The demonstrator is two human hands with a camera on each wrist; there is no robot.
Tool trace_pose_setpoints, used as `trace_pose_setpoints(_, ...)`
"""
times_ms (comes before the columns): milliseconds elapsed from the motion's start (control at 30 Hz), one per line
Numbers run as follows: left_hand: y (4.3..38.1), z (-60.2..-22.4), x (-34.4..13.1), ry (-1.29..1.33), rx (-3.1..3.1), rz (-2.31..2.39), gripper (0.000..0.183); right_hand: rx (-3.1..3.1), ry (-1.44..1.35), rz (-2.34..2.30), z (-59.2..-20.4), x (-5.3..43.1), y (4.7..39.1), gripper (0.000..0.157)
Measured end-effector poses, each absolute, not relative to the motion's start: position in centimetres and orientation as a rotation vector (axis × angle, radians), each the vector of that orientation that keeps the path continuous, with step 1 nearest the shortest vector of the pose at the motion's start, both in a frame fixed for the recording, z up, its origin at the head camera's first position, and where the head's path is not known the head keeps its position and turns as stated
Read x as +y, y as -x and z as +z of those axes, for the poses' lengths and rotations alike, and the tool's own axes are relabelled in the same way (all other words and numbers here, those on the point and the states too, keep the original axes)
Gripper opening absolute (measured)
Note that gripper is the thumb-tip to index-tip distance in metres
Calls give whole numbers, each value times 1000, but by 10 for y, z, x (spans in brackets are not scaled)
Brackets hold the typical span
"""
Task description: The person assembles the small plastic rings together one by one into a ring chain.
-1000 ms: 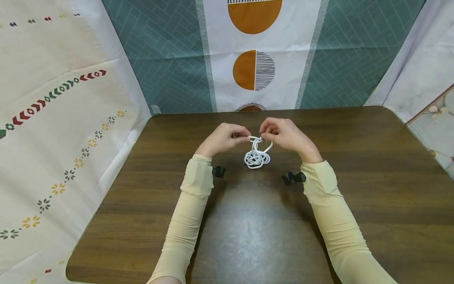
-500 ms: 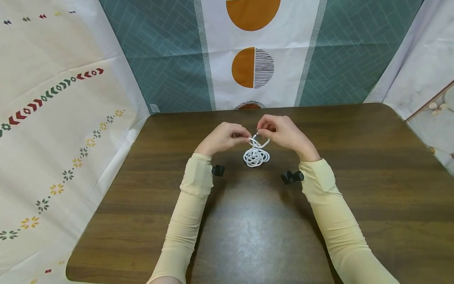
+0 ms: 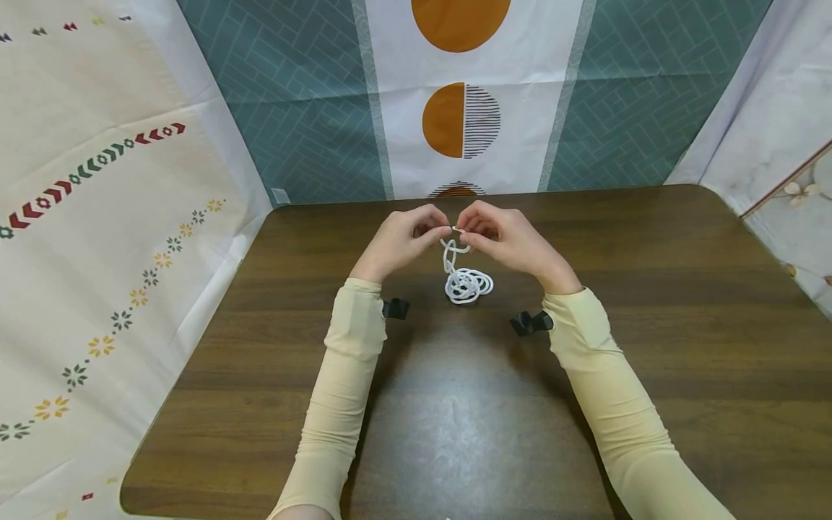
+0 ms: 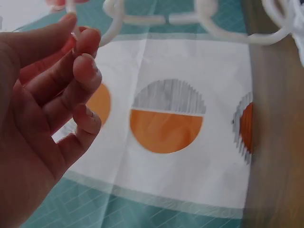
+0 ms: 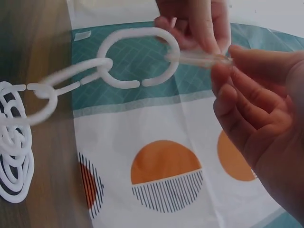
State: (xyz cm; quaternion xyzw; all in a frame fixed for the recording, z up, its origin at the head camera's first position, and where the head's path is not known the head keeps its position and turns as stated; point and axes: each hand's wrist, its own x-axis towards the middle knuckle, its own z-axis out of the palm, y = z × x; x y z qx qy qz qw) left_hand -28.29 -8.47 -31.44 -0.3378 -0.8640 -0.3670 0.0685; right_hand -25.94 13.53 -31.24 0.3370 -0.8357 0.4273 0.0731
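Observation:
A white plastic chain of oval links, each with a narrow split, lies partly heaped on the table; its heap [image 3: 469, 272] sits just below my hands in the head view. From there a few links rise to my fingers. My left hand [image 3: 404, 240] and right hand [image 3: 505, 237] come close together and pinch the end link [image 5: 197, 58] between thumbs and fingertips. In the right wrist view this link is blurred and seen edge-on, with another link [image 5: 137, 32] hanging from it. The left wrist view shows my left thumb and fingers [image 4: 85, 42] at the link.
The brown wooden table [image 3: 247, 375] reaches back to a teal and white patterned cloth [image 3: 312, 130]. Patterned cloth also hangs at left [image 3: 117, 274] and right. A black mount [image 3: 531, 323] juts from each wrist.
Both hands have lifted slightly and drawn closer together. The chain's upper links have risen off the heap and shifted left, while the heap stays on the table.

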Motion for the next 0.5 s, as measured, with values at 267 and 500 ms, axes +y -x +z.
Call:
trace_pose_setpoints(267, 276, -303, -94, 864, -2469, -1078, 12, -2656, -852, 1340, -326, 138, 273, 17)
trace_pose_setpoints(500, 276, -300, -103, 722, -2385, -1093, 15, -3031, -897, 918, -378, 143, 299, 20)
